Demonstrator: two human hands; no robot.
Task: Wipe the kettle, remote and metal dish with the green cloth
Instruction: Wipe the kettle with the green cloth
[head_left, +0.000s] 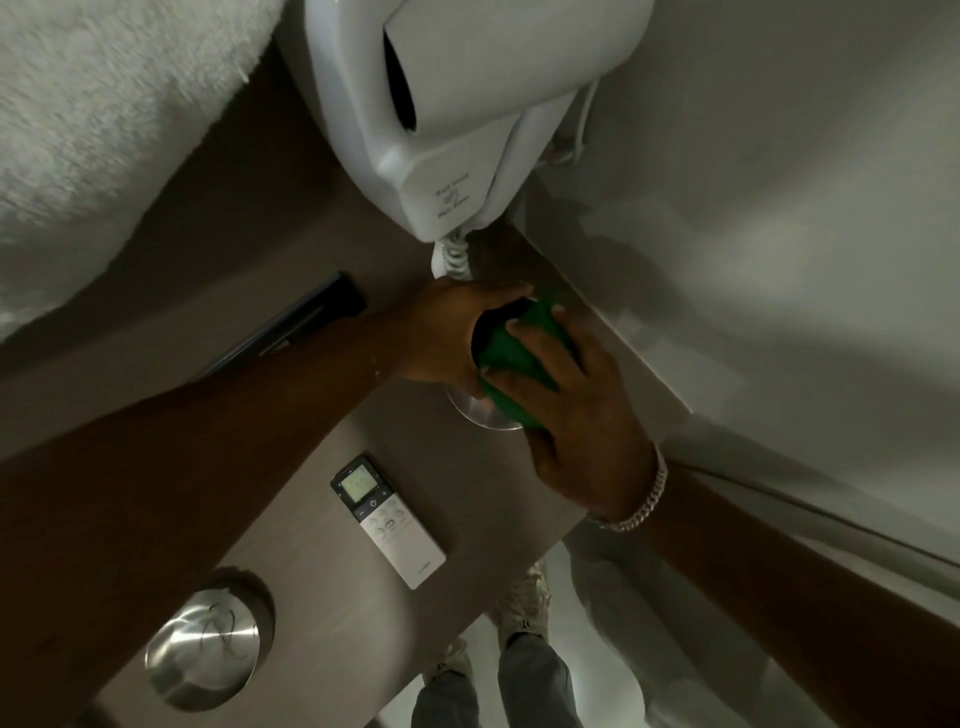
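The kettle (480, 410) stands near the wall on the brown counter; only a strip of its shiny metal body and dark top shows between my hands. My left hand (441, 332) grips it from the left side. Pressed flat on the kettle's right side is my right hand (576, 415), holding the green cloth (519, 353) against it. The white remote (387, 519) with a small screen lies on the counter below the kettle. At the lower left, apart from both hands, sits the round metal dish (205, 652).
A white wall-mounted hair dryer (452, 104) with a coiled cord hangs just above the kettle. A white towel (93, 130) fills the upper left. A dark flat object (306, 317) lies behind my left forearm. The counter's edge (519, 577) runs diagonally, with my shoes below on the floor.
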